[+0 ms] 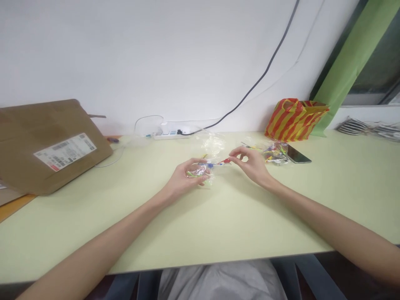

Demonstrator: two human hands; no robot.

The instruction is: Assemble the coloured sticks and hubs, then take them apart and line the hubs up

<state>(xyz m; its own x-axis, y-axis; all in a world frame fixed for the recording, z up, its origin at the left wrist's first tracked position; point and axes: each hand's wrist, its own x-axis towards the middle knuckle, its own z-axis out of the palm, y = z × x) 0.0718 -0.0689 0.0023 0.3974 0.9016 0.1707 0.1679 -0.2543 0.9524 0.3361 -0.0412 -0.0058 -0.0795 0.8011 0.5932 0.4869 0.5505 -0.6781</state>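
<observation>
Over the middle of the table, my left hand (189, 173) is closed around a clear plastic bag (200, 170) with thin colourful pieces inside, some green, blue and yellow. My right hand (250, 164) pinches a small red piece (226, 161) between thumb and fingertips. The red piece lines up with a thin stick bearing blue parts (210, 165) at the bag's mouth; whether they are joined I cannot tell. More clear packets of small colourful pieces (275, 153) lie just beyond my right hand.
A dark-screened phone (298, 154) lies beside the packets. Behind it stands a red-and-yellow striped bag (296, 121). A large cardboard box (46, 146) takes up the left side. Against the wall sits a power strip (170, 134) with a black cable (265, 73). The table's front edge is near my lap.
</observation>
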